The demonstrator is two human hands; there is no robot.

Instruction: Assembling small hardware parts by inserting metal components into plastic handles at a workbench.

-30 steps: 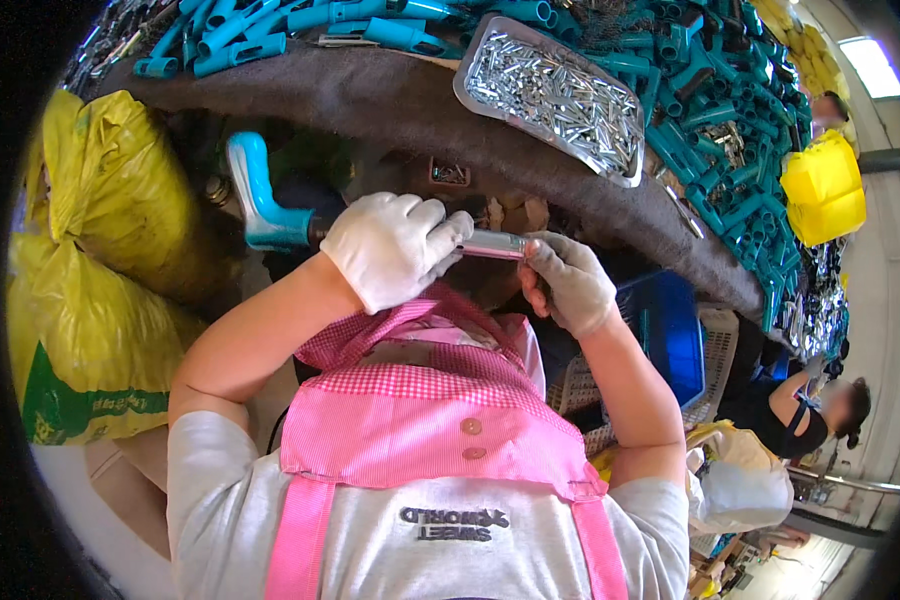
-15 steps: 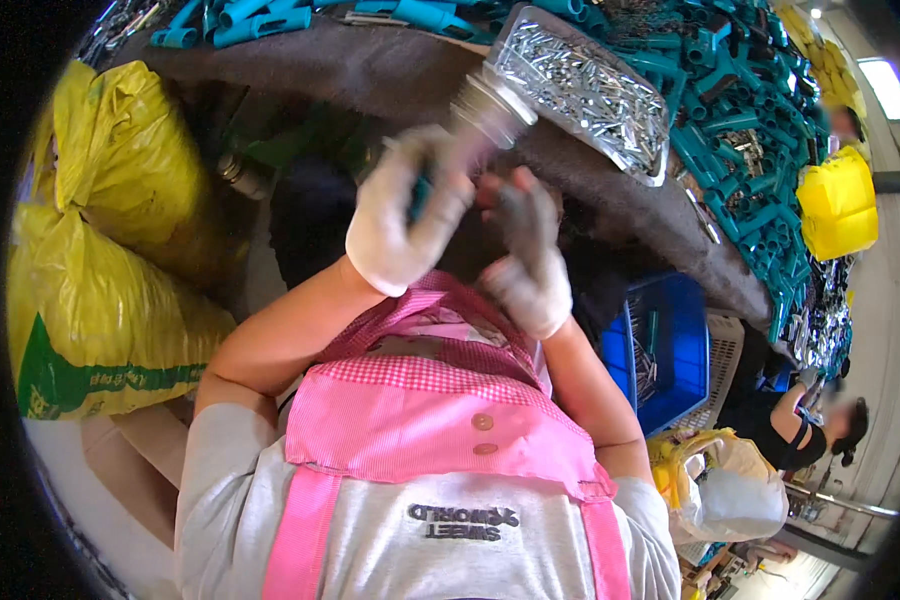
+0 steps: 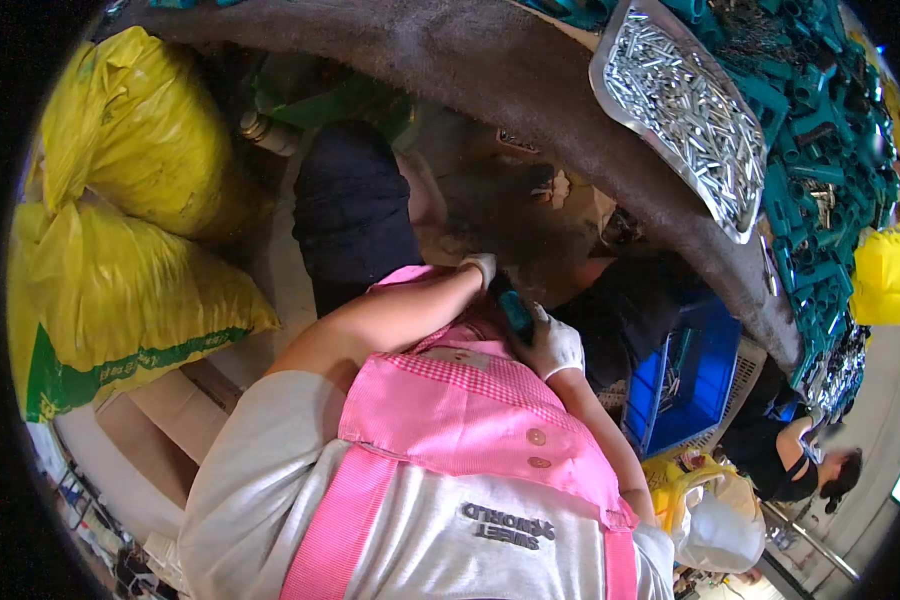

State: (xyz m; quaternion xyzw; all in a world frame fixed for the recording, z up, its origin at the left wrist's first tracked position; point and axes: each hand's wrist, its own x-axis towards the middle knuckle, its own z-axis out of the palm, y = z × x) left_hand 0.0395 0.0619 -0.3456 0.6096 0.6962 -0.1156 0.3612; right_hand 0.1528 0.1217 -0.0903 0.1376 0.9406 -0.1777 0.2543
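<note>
Both hands wear white gloves and are low, at the front of the pink apron [image 3: 440, 410]. My right hand [image 3: 552, 348] is closed round a teal and black plastic handle-like part [image 3: 513, 310], with the thumb along its side. My left hand [image 3: 482, 268] is bent in near the upper end of that part; its fingers are hidden, so whether it touches the part cannot be made out. Ahead on the right, a metal tray [image 3: 602, 85] full of small silver pins [image 3: 680, 105] lies on the dark cloth-covered table edge [image 3: 450, 55].
A heap of teal plastic parts [image 3: 815, 130] covers the table's right side. Beside my right arm stand a blue crate [image 3: 715, 375] and a yellow-and-white bag [image 3: 715, 515]. Full yellow sacks [image 3: 130, 290] are on the left. A co-worker [image 3: 785, 460] sits far right.
Both hands have come down from beside the table edge to the apron. A blurred silvery bundle near my left hand is out of sight. The view has shifted, moving the tray rightward.
</note>
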